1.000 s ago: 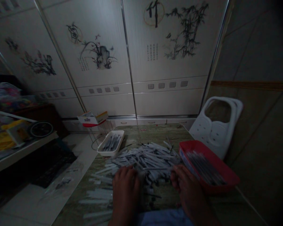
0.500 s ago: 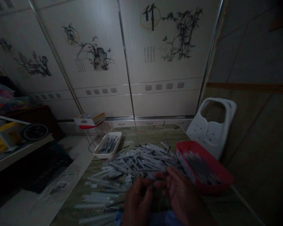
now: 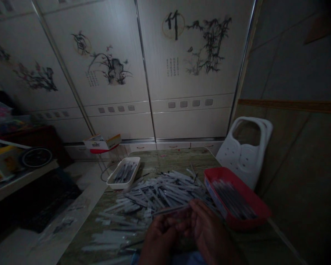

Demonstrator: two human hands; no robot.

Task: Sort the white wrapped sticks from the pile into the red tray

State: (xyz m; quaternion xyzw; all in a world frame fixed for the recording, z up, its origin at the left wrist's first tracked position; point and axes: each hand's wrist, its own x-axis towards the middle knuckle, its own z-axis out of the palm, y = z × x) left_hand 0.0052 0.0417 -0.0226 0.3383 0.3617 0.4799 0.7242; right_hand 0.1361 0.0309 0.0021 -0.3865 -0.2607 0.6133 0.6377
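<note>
Both hands are close together over the near part of the table, in dim light. My right hand (image 3: 206,224) is closed on a slim pen-like stick (image 3: 172,209), which points left across the front of my fingers. My left hand (image 3: 161,235) is closed, its fingertips pinched beside my right fingers; what lies in that pinch is hidden. Just beyond the hands spreads a loose pile of pale and dark pens or pen parts (image 3: 165,189). More pale strips (image 3: 107,237) lie in rows to the left.
A red tub (image 3: 257,202) of similar sticks stands on the right of the table (image 3: 154,156), a white tray (image 3: 109,181) of dark pens at the far left. Beyond are a folded white chair (image 3: 246,154), an open box (image 3: 106,144) on a stool and sliding doors (image 3: 193,121).
A slim stick now shows clearly in my right hand, pointing left above my left fingers. Both hands stay close together. The whole view has shifted slightly.
</note>
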